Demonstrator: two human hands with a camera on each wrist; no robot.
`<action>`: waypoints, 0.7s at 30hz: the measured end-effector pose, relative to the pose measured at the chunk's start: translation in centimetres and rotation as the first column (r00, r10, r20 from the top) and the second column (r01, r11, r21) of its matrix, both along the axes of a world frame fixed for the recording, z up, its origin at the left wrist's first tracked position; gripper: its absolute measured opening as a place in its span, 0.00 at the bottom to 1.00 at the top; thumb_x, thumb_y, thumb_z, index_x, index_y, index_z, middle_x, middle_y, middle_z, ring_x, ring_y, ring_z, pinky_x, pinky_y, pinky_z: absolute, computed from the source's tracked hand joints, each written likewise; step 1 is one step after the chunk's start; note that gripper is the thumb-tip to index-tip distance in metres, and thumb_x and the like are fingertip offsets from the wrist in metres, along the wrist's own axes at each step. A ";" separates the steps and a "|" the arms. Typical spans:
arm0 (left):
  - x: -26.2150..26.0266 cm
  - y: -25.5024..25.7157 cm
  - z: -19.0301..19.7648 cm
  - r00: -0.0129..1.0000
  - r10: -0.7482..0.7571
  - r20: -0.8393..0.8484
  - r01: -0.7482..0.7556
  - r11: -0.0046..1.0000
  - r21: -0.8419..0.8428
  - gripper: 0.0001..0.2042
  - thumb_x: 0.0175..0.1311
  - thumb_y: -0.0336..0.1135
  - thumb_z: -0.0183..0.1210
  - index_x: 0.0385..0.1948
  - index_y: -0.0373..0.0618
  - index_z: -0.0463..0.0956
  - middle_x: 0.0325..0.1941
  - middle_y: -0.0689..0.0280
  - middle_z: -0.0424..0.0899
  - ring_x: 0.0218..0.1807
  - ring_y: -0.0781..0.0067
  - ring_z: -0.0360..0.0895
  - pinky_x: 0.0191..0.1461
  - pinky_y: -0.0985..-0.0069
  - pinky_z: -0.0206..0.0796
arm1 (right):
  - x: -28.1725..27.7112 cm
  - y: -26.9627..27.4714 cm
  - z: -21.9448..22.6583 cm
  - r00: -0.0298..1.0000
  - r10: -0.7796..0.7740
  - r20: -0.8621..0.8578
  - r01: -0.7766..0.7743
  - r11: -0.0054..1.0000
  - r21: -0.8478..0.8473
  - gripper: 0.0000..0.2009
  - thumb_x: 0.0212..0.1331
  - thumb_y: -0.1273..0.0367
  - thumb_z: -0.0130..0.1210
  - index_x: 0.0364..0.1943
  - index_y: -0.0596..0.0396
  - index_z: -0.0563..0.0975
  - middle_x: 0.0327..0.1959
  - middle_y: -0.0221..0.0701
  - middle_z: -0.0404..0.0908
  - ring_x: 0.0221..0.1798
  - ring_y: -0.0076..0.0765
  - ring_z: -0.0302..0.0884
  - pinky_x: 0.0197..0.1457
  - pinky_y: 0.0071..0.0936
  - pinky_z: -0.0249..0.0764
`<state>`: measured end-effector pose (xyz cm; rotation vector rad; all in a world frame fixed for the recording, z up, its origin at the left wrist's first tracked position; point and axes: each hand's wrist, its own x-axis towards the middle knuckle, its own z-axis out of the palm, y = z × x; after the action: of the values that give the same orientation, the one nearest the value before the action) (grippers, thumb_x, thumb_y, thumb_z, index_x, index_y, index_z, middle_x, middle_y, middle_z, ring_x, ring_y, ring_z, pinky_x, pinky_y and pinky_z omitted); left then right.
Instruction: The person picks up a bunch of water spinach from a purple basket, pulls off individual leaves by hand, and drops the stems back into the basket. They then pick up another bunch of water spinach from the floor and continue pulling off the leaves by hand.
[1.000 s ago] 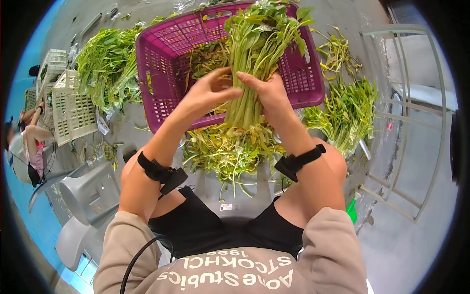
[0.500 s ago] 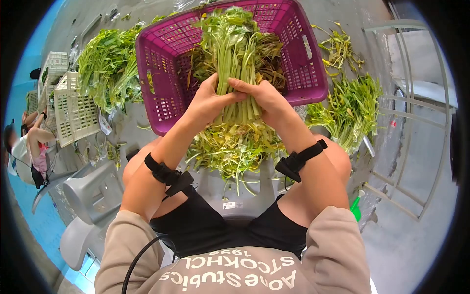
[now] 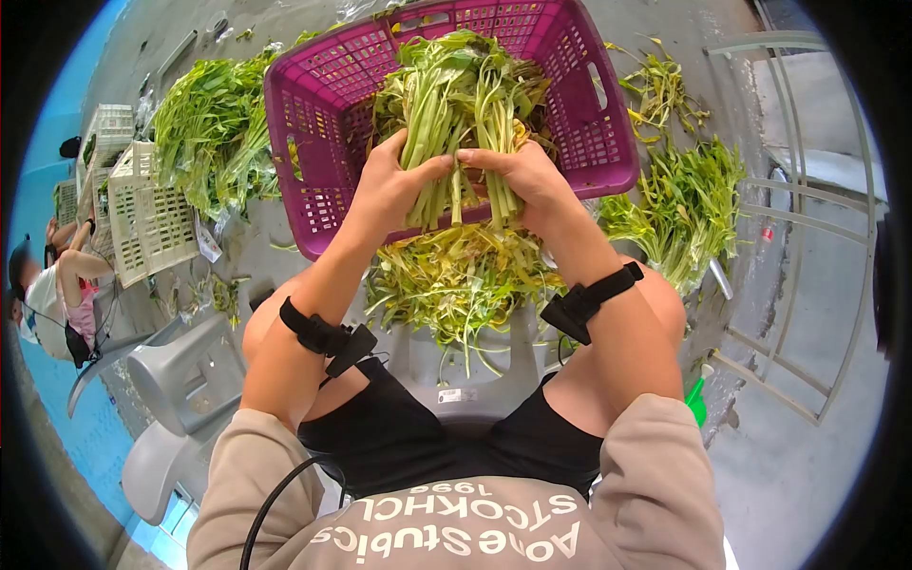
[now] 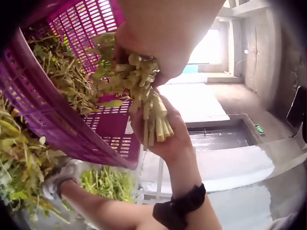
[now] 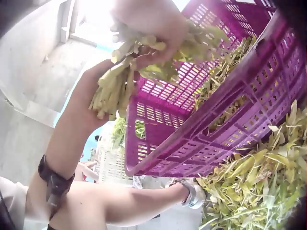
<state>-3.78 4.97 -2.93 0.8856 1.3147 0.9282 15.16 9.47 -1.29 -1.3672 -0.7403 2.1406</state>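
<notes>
Over the near rim of a purple slatted basket [image 3: 591, 142], both hands hold a bunch of leafy water spinach [image 3: 446, 104], leaves pointing away and cut stem ends toward the body. My left hand [image 3: 388, 190] grips the thicker left part, thumb across the stems. My right hand [image 3: 534, 188] grips the right part, its thumb tip close to the left thumb. A gap shows between the two parts near the thumbs. In the left wrist view, the cut stem ends [image 4: 160, 125] stick out past the hands. Most fingers are hidden under the stems.
Yellowed leaf trimmings [image 3: 456, 285] lie heaped before the basket, and wilted leaves fill part of it. Green bundles stand left [image 3: 214, 133] and right [image 3: 674, 209]. Beyond are a cream crate [image 3: 150, 214], a grey chair [image 3: 185, 370], a metal frame [image 3: 807, 218] and another person [image 3: 66, 285].
The left hand, loose beside the stems a second ago, now grips them. The bunch has come down and leftward from its raised tilt, and has parted into two portions between the hands.
</notes>
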 end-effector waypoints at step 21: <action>-1.9 0.2 1.7 0.984 0.179 0.016 -0.178 0.982 -0.059 0.16 0.59 0.32 0.66 0.46 0.35 0.76 0.30 0.62 0.84 0.27 0.77 0.80 0.31 0.80 0.74 | 0.4 0.6 -0.5 0.990 -0.022 0.142 0.001 0.989 0.148 0.12 0.49 0.78 0.64 0.38 0.60 0.77 0.30 0.33 0.81 0.27 0.31 0.81 0.26 0.31 0.80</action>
<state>-5.72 5.14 -1.25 0.7195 1.4121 1.0305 15.52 10.11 -1.77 -1.4526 -0.9245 1.9518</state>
